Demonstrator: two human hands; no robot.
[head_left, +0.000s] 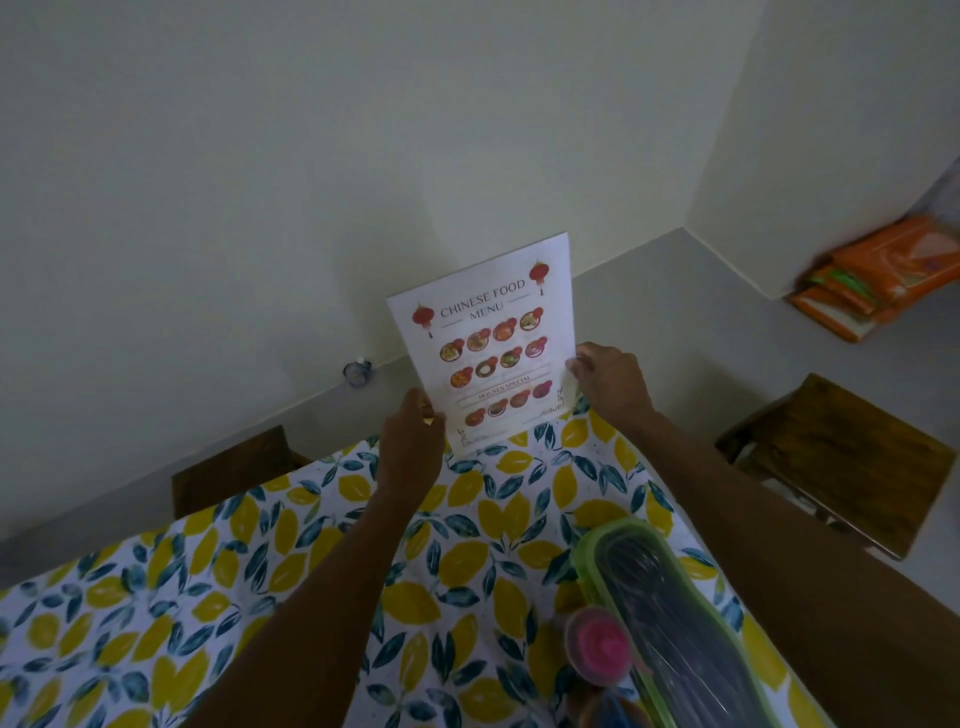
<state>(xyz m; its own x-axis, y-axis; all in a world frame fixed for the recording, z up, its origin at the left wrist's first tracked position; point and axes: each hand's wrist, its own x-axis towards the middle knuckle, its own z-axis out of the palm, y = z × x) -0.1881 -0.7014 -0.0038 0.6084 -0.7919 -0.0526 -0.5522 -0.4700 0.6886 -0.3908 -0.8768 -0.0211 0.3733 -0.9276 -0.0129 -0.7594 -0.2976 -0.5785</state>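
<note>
Room: pale plaster walls (260, 156) are meeting a grey floor (649, 312) in dim light. A table under a lemon-and-leaf tablecloth (260, 597) is filling the lower part of the head view.

Item 1, menu (488, 343): a white sheet is standing upright over the far edge of the table, facing the camera and tilting so that its print is rising to the right. It is showing the heading "CHINESE FOOD MENU", two red lanterns at the top corners, rows of small round dish pictures, and a banner reading "HOUSE'S SPECIAL" above a last row of dishes. Handwritten marks are sitting in the two lower corners, too small to read, as are the captions under the dishes. Whether the bottom edge is resting on the cloth cannot be told.

Item 2, left hand (410, 447): it is gripping the sheet's lower left edge, covering that corner, with its fingers hidden behind the paper.

Item 3, right hand (608, 384): it is pinching the right edge at mid-height between thumb and curled fingers.

Item 4, long green-rimmed container (670, 613): it is lying near the right forearm with a clear lid. Its dark contents are blurred, and its near end is being cut off by the frame.

Item 5, pink-lidded tub (600, 642): it is sitting just beside the container.

Item 6, two dark wooden stools: one (234, 467) is partly hiding behind the table's left corner, the other (841, 457) is standing to the right.

Item 7, orange packets (883, 275): they are piling on a ledge at the right, blurred.

Item 8, small bluish object (357, 371): it is lying at the wall's foot, not identifiable.
</note>
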